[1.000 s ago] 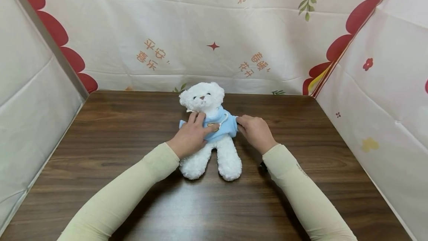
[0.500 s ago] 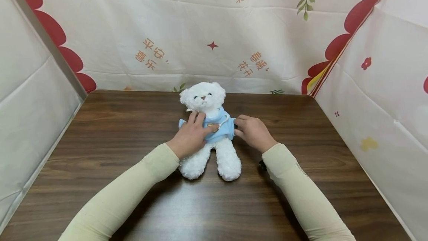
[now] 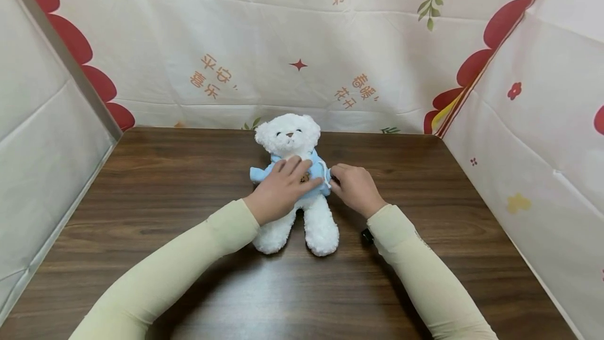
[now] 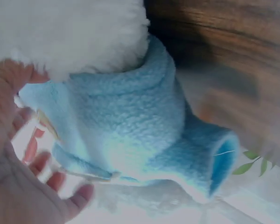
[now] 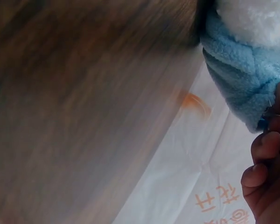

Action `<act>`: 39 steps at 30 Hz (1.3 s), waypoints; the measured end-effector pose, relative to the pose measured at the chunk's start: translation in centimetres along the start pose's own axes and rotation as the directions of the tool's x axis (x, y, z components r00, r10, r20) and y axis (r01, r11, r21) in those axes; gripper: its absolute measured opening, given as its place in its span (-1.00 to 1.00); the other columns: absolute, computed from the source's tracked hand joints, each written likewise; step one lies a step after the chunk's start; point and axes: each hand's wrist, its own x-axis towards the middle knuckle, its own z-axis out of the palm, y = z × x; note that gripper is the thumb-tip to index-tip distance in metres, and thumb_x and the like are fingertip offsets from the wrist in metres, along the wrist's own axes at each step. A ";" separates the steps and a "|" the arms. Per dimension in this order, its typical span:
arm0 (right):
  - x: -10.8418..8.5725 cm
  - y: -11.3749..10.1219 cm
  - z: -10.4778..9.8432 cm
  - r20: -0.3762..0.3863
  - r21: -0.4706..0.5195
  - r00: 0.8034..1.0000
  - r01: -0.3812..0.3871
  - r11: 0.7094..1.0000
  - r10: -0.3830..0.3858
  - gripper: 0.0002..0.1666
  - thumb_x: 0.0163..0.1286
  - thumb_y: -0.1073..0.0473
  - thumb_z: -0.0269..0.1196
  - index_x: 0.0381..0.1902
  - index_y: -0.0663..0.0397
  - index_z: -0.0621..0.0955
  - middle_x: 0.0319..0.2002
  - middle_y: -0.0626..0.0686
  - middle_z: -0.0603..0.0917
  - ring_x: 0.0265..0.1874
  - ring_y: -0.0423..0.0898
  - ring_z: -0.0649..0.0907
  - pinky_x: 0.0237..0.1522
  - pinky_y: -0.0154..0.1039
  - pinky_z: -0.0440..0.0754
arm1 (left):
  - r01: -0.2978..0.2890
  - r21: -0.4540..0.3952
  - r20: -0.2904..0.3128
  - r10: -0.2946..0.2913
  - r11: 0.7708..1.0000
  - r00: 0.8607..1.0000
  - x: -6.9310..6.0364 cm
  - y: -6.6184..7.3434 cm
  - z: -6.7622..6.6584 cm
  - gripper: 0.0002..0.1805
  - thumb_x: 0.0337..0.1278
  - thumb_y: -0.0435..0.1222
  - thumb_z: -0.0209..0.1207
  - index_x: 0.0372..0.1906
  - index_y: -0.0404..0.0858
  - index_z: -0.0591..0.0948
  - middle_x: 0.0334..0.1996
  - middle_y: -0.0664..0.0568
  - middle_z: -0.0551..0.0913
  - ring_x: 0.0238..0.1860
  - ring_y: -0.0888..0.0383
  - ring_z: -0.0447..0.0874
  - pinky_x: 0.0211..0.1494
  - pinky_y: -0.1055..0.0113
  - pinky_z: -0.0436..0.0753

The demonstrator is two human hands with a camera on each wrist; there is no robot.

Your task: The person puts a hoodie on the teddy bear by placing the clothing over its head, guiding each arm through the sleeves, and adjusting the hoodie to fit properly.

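A white plush teddy bear (image 3: 289,134) lies face up on the table, dressed in a light blue hoodie (image 4: 130,112) with a white drawstring. Over the bear's chest and belly my left hand (image 3: 278,193) lies with spread, mostly straight fingers, partly covering the brown emblem. The left wrist view shows those fingers loosely bent beside the hoodie. On the left, one blue sleeve (image 3: 257,174) sticks out, and its open cuff (image 4: 221,163) shows no paw. At the other sleeve (image 5: 242,88), my right hand (image 3: 357,188) pinches the cuff between thumb and curled fingers.
The dark wood-grain table (image 3: 170,193) is enclosed by a printed white cloth (image 3: 264,30) at the back and cloth walls at both sides. A small black object (image 3: 367,236) shows at the right wrist.
My left hand has shifted right across the hoodie, exposing more of the left sleeve. The bear's head has turned to face more forward. My right hand has stayed at the right cuff.
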 end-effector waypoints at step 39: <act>-0.2 2.9 -2.0 0.225 0.175 0.967 -0.162 0.971 0.121 -0.78 0.33 0.24 0.28 -0.08 0.10 0.53 -0.24 0.00 0.54 -0.31 -0.07 0.54 -0.25 -0.15 0.53 | -0.055 0.022 0.265 0.047 0.998 0.963 0.5 -0.6 0.2 -0.50 0.40 -0.25 0.10 0.34 0.25 0.50 0.38 -0.06 0.22 0.31 -0.10 0.13 0.19 -0.01 0.35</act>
